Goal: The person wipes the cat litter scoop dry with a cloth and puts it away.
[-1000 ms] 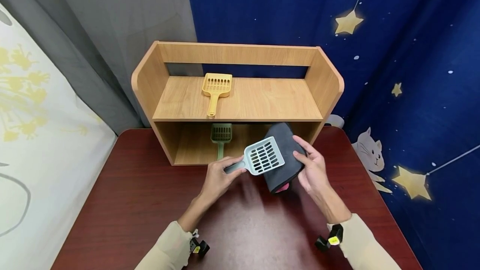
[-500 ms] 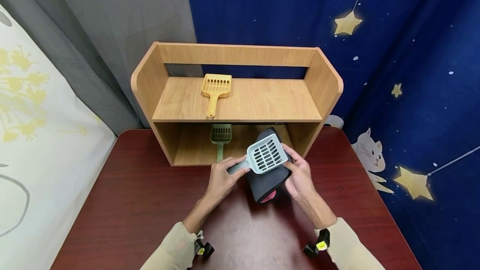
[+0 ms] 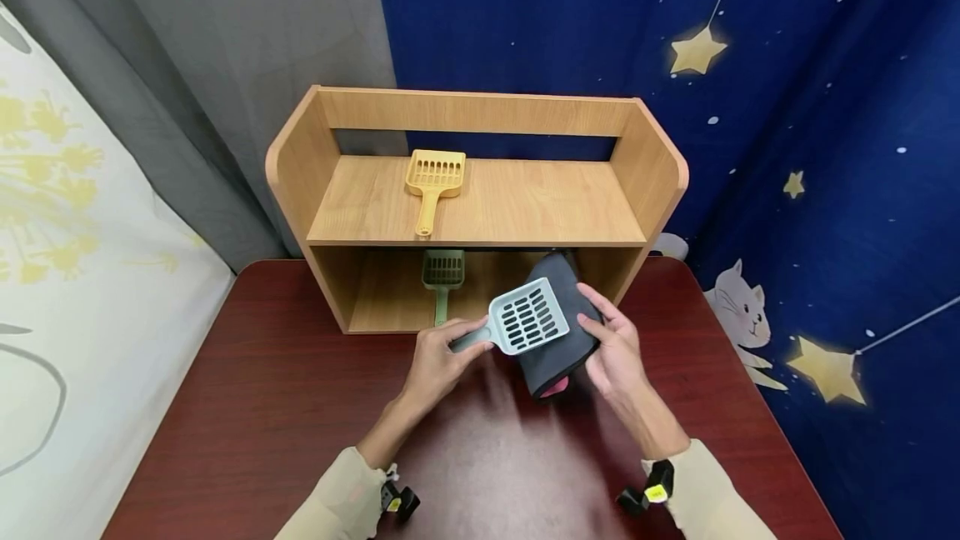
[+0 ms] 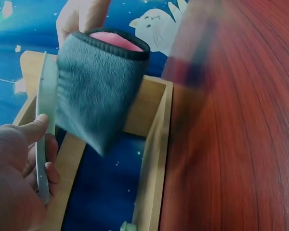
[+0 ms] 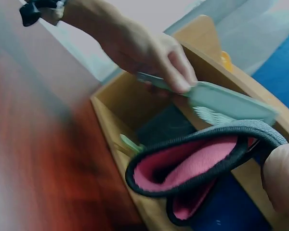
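Observation:
My left hand (image 3: 441,359) grips a pale blue litter scoop (image 3: 542,307) by its handle, its slotted head tilted up over the table. My right hand (image 3: 617,350) holds a dark grey cloth (image 3: 573,348) with a black bound edge, thumb on the near face. The scoop head overlaps the cloth in the head view. Pink lining (image 5: 202,161) shows inside the cloth's fold in the right wrist view. In the left wrist view, the cloth (image 4: 98,86) lies right against the scoop head (image 4: 48,91).
A two-tier wooden shelf (image 3: 480,242) stands at the back of the dark red table (image 3: 300,407). On its upper board lies a yellow litter scoop (image 3: 435,177), with a green one (image 3: 442,273) on the lower board. Curtains (image 3: 525,15) hang behind.
My right hand moves the cloth left behind the scoop head, then back to the right. The left hand stays nearly in place, still holding the pale blue scoop.

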`<state>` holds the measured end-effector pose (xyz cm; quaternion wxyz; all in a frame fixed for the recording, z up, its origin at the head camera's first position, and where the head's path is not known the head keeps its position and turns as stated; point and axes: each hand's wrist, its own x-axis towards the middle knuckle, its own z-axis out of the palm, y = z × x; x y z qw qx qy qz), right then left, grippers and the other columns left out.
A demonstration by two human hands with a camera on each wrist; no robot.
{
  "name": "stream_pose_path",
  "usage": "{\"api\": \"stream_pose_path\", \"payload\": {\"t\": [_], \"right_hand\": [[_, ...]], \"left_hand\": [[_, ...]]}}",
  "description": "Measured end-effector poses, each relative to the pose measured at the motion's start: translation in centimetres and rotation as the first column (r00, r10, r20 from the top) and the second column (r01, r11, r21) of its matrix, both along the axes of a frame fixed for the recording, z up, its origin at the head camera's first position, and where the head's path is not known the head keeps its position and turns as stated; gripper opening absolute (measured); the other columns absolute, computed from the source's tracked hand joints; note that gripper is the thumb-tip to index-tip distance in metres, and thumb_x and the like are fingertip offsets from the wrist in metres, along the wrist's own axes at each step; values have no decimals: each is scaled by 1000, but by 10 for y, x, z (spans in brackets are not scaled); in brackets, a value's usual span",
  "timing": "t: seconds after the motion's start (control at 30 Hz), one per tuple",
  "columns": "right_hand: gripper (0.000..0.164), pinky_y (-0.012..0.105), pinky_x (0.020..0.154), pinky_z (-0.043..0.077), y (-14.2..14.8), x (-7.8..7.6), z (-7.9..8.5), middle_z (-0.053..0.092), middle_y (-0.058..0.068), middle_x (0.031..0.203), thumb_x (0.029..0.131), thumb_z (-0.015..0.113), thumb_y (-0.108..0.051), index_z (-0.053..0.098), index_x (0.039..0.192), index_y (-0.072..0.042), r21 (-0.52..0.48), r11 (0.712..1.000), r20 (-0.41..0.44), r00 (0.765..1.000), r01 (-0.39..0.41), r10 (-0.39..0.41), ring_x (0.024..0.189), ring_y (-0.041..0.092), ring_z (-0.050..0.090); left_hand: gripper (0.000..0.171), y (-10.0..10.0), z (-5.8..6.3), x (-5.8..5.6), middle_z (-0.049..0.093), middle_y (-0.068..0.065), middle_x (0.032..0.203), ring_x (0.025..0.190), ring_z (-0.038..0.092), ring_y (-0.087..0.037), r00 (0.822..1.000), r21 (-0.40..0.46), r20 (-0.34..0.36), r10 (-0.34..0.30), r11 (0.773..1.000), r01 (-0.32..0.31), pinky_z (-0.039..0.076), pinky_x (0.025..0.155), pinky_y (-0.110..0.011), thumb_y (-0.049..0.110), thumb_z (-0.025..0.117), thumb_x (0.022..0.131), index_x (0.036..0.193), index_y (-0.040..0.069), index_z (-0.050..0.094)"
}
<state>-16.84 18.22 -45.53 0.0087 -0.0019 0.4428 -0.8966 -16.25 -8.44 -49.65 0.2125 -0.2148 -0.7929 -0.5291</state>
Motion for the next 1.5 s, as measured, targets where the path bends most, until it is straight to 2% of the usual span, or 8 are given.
{"api": "stream_pose_path", "payload": {"t": [0.27,0.57,0.67,0.77,0.97,1.17,1.33,1.5], "right_hand": [[54,32,107,51,26,1,12,35,13,165,104,47,16,46,157,3,45,999,-34,999,2,0,144,19,49],[50,29,101,55,30,4,6,52,10,155,103,61,6,51,152,5,286,957,-154,988,58,-14,138,17,55],[46,26,94,58,30,5,3,61,10,146,102,65,5,57,147,6,455,883,-247,969,114,2,128,14,62],[42,23,89,58,28,5,0,67,12,140,99,67,7,65,141,2,623,757,-351,935,196,46,119,10,66],[45,15,90,52,15,4,-5,71,11,135,94,71,10,73,135,-10,766,579,-416,902,280,114,120,6,64],[45,26,52,56,-3,10,-11,74,15,125,95,75,3,74,135,-18,850,476,-322,937,224,135,80,13,71],[45,22,63,56,-26,13,-18,74,8,128,93,76,1,76,133,-20,895,387,-302,940,223,157,89,15,69],[43,22,69,54,-45,14,-20,73,7,133,94,76,-2,77,132,-23,890,406,-296,940,208,167,95,18,68]], "left_hand": [[41,-13,-6,1,80,-11,101,85,73,-21,999,-101,36,-6,995,10,59,70,-41,3,93,77,115,1,81],[38,-17,-7,2,79,-6,96,79,68,-14,995,-226,96,22,974,0,56,68,-35,9,92,80,116,3,82],[39,-16,-8,2,79,-4,96,78,67,-12,995,-263,91,29,965,-5,55,68,-31,9,93,79,116,4,82],[39,-15,-8,3,80,-4,97,79,68,-12,996,-300,76,38,954,-13,53,68,-31,10,94,78,115,4,82],[38,-13,-8,2,81,-5,100,82,74,-17,998,-371,29,54,928,-39,54,66,-36,12,95,78,114,6,83],[39,-9,-9,2,81,-4,99,87,78,-24,998,-393,-10,57,918,-56,58,68,-44,14,95,77,113,8,83],[39,-3,-7,2,81,-4,101,91,78,-24,998,-413,11,55,909,-46,59,71,-45,17,94,79,115,9,83],[37,4,-4,2,81,-6,99,86,77,-23,998,-422,21,61,906,-47,59,70,-42,17,94,79,112,7,84]]}}
